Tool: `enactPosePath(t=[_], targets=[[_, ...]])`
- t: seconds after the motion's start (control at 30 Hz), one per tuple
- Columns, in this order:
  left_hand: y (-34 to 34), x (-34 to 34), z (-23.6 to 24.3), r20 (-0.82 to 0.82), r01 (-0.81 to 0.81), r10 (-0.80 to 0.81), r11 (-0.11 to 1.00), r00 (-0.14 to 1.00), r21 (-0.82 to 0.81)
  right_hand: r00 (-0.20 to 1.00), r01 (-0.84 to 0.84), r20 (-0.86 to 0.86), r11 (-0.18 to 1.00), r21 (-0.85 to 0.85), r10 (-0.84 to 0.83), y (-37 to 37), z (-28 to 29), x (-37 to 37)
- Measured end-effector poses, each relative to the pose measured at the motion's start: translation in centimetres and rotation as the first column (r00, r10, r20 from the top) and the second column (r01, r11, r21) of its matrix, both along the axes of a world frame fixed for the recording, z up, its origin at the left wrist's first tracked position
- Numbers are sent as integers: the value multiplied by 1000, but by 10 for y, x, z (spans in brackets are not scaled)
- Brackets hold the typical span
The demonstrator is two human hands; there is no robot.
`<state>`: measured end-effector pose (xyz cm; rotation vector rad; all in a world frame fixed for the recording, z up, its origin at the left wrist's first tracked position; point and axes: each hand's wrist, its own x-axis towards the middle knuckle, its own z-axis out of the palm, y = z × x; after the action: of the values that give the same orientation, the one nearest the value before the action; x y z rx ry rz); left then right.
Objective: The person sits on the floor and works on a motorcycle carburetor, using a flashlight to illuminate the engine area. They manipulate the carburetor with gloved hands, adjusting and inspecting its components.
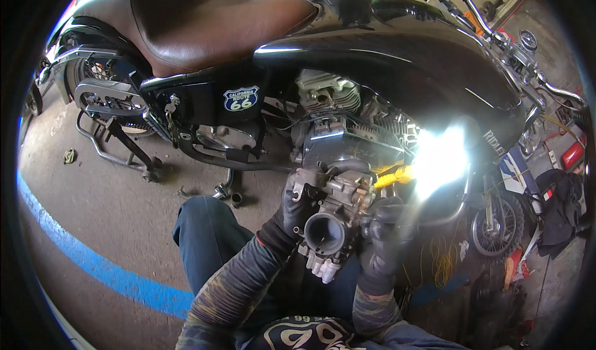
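**One silver-grey metal carburetor with a round dark bore, held up before one black motorcycle**

The single motorcycle spans the upper part of the view, the landmark for all else. Along the floor on its near side curves one broad blue painted stripe. The motorcycle carries one smooth brown leather seat and, midway along its near flank, one engine with finned grey metal. In front of its frame, right of the engine, burns one blinding white glare.

There are two hands, both in dark gloves. The carburetor is on the motorcycle's near side, below the engine, its bore facing the wearer. It lies between the two: the left grip is clasped around its left side; the right grip has curled fingers just beside its right edge, though whether they are clenched on it I cannot tell.

One bright yellow elongated piece juts from the glare toward the carburetor. One blue-and-white shield-shaped badge sits on the motorcycle's side panel, below the seat. One crumpled olive-green scrap lies on the floor near its rear.
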<state>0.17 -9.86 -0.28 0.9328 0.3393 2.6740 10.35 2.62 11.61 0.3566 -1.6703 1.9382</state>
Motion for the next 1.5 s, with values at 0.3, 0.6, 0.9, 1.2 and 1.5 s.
enactPosePath(t=[0.3,0.6,0.9,1.2,1.5], targets=[[12,4,8,16,-240,244,963,970,-119,992,-25,121,983,-183,48,11,-17,-17],[18,6,19,154,-216,264,938,952,-273,992,-63,100,982,-179,82,25,-31,-28],[30,-14,-25,-168,-506,557,535,813,-677,952,-6,276,905,-425,136,35,-52,-53],[41,-20,-57,-44,-341,436,633,899,-695,916,-111,257,809,-578,309,40,-52,-53],[44,-22,-71,361,-45,258,862,896,-504,918,2,353,887,-463,182,40,-58,-58]])
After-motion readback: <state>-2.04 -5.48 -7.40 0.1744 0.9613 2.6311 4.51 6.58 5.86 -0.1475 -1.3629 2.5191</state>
